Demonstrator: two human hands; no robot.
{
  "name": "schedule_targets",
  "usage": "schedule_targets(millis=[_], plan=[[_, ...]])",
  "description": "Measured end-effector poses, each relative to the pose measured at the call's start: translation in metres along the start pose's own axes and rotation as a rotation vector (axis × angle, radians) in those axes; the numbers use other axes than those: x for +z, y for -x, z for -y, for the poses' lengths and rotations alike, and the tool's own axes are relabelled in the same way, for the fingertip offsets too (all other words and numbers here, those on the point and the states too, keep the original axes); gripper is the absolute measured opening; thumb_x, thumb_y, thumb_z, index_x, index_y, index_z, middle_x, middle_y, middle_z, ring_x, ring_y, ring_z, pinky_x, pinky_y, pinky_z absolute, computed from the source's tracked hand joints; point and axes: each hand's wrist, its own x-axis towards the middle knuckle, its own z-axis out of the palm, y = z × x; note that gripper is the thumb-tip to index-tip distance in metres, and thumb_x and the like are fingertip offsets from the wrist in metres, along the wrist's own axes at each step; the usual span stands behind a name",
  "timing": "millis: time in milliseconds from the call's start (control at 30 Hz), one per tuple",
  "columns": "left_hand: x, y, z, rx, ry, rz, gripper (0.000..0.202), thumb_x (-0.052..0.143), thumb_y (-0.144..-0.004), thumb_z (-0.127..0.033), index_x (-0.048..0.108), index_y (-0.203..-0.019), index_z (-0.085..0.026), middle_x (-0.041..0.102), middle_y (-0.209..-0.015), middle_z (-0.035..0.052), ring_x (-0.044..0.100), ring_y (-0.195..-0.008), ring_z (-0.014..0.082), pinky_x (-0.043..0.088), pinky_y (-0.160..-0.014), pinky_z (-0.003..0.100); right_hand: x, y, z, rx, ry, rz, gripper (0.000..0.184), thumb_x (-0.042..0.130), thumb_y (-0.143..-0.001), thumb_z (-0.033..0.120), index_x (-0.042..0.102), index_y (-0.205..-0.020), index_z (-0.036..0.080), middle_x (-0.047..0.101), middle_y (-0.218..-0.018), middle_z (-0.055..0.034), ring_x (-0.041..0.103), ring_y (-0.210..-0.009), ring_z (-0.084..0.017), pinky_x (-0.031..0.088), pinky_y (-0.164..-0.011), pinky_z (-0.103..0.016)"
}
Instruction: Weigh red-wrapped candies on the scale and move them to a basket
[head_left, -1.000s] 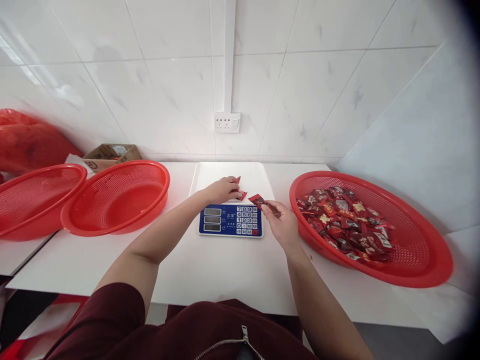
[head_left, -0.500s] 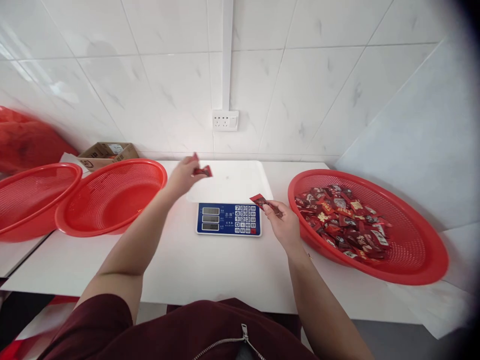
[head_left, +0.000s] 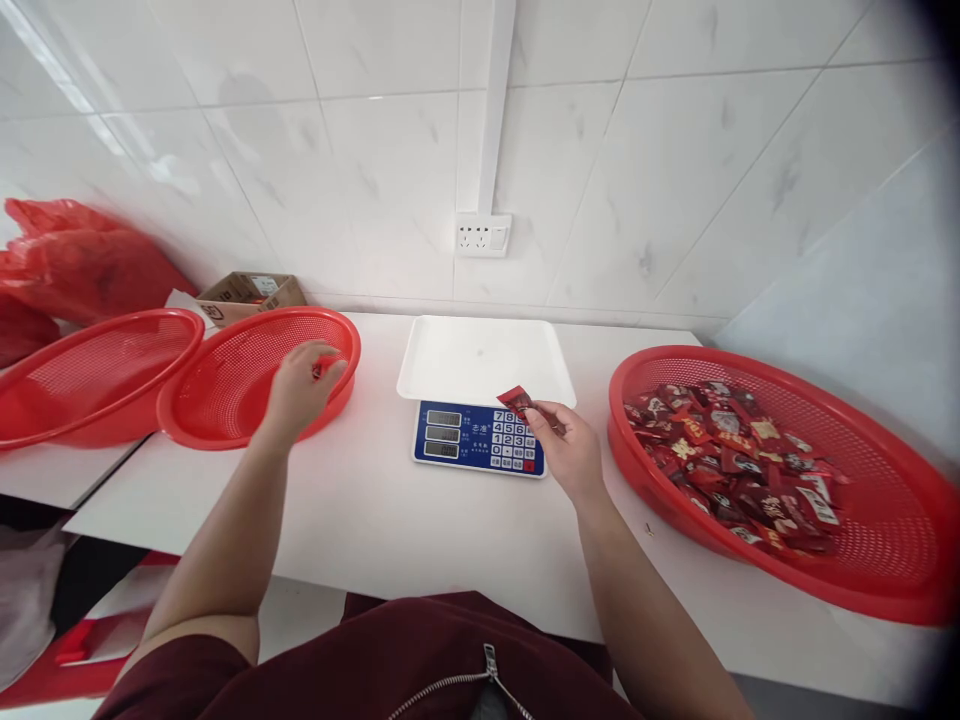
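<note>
My left hand [head_left: 304,388] is over the near right side of a red perforated basket [head_left: 225,428]. Its fingers and thumb curl around a small dark-red wrapped candy [head_left: 317,371], mostly hidden by the hand. My right hand [head_left: 568,447] pinches another red wrapped candy [head_left: 514,400] between thumb and fingers. That candy hovers just above the upper keypad of a blue digital scale [head_left: 480,440], near the front edge of its white weighing pan [head_left: 480,350]. To the right, a large red basket [head_left: 892,545] contains many wrapped candies [head_left: 750,470].
Another red basket [head_left: 90,425] stands at the far left, with a red plastic bag [head_left: 97,265] behind it. A cardboard box [head_left: 251,297] sits against the tiled wall. The wall carries a power socket [head_left: 484,235] above the white table [head_left: 360,520].
My left hand has moved left from above the weighing pan to the red basket. My right hand keeps its candy at nearly the same spot. The view has shifted slightly left.
</note>
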Motion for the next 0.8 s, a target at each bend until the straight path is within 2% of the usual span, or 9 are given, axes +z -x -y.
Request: schedule_targets(millis=[33,67,133,200,300,433,633,800], plan=[[0.008,0.012,-0.016,0.0,0.17,0.072,0.03,0.049,-0.083,-0.039,0.059,-0.103,-0.018,0.061,-0.109,0.0086,0.055,-0.102,0.0243,0.043,-0.092,0.04,0.003,0.003,0.002,0.013,-0.019,0.042,0.031,0.058,-0.078,0.047,0.065,-0.092,0.021,0.07,-0.087,-0.0061,0.064,-0.08,-0.023,0.052,-0.076,-0.038],[0.016,0.024,-0.033,-0.002,0.351,0.192,0.032,0.05,-0.083,-0.041,0.059,-0.103,-0.018,0.064,-0.102,0.0081,0.059,-0.094,0.0225,0.046,-0.086,0.038,0.007,0.007,0.004,0.024,-0.032,0.09,0.03,0.057,-0.079,0.047,0.065,-0.091,0.021,0.07,-0.085,-0.0056,0.065,-0.078,-0.023,0.052,-0.074,-0.038],[0.035,0.051,-0.065,0.033,0.649,0.497,0.039,0.053,-0.08,-0.043,0.055,-0.109,-0.017,0.064,-0.101,0.0089,0.06,-0.088,0.0212,0.049,-0.077,0.035,0.014,0.017,0.009,0.009,-0.028,0.194,0.027,0.056,-0.079,0.046,0.065,-0.087,0.022,0.069,-0.082,-0.0048,0.064,-0.075,-0.023,0.052,-0.07,-0.037],[0.054,0.074,-0.091,0.059,0.778,0.672,0.043,0.06,-0.077,-0.041,0.053,-0.113,-0.018,0.063,-0.105,0.0095,0.06,-0.088,0.0208,0.049,-0.076,0.034,0.018,0.027,0.016,-0.042,0.025,0.27,0.023,0.055,-0.08,0.045,0.065,-0.083,0.025,0.068,-0.081,-0.0038,0.063,-0.074,-0.023,0.051,-0.067,-0.036],[0.074,0.094,-0.111,-0.013,0.894,0.692,0.031,0.059,-0.08,-0.043,0.057,-0.097,-0.017,0.063,-0.087,0.0069,0.057,-0.076,0.0181,0.048,-0.069,0.032,0.017,0.039,0.025,-0.072,0.095,0.309,0.024,0.051,-0.081,0.046,0.062,-0.07,0.028,0.065,-0.072,-0.0022,0.06,-0.067,-0.023,0.048,-0.06,-0.035],[0.083,0.1,-0.117,-0.049,1.027,0.731,0.026,0.057,-0.082,-0.043,0.055,-0.083,-0.017,0.057,-0.076,0.0037,0.053,-0.065,0.0148,0.046,-0.061,0.029,0.008,0.045,0.029,-0.01,0.082,0.324,0.03,0.048,-0.081,0.05,0.055,-0.061,0.028,0.063,-0.065,-0.0017,0.059,-0.062,-0.022,0.047,-0.058,-0.034],[0.087,0.101,-0.115,-0.079,1.092,0.756,0.027,0.059,-0.081,-0.042,0.054,-0.082,-0.015,0.056,-0.074,0.0034,0.053,-0.063,0.0138,0.047,-0.06,0.029,0.007,0.046,0.021,0.066,0.008,0.334,0.028,0.051,-0.08,0.05,0.055,-0.063,0.028,0.062,-0.063,-0.0005,0.058,-0.06,-0.021,0.049,-0.058,-0.034],[0.087,0.099,-0.112,-0.141,1.14,0.742,0.026,0.06,-0.081,-0.04,0.055,-0.089,-0.016,0.058,-0.077,0.0032,0.056,-0.067,0.0139,0.049,-0.065,0.03,0.012,0.043,0.019,0.091,-0.078,0.324,0.025,0.052,-0.079,0.049,0.058,-0.066,0.028,0.059,-0.061,0.0002,0.055,-0.057,-0.019,0.048,-0.054,-0.033]])
